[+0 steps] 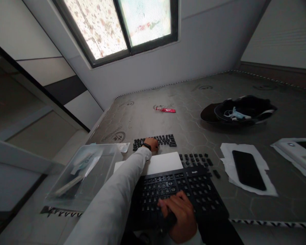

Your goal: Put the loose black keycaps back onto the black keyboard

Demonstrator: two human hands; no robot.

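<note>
A black keyboard (193, 190) lies at the table's near edge, several of its keys removed. My right hand (180, 214) rests on its lower left part, fingers curled around a small dark object (169, 220) that I cannot name. My left hand (151, 144), in a white sleeve with a black wristband, reaches far forward. It sits with bent fingers on a row of loose black keycaps (165, 139); what it grips is hidden. A second cluster of loose keycaps (197, 159) lies just beyond the keyboard, beside a white sheet (164, 162).
A clear plastic box (84, 173) stands at the left edge. A black phone (248, 170) lies on white paper on the right, with a white device (295, 154) further right. A black cap (239, 112) and a red wrapper (165, 109) lie farther back.
</note>
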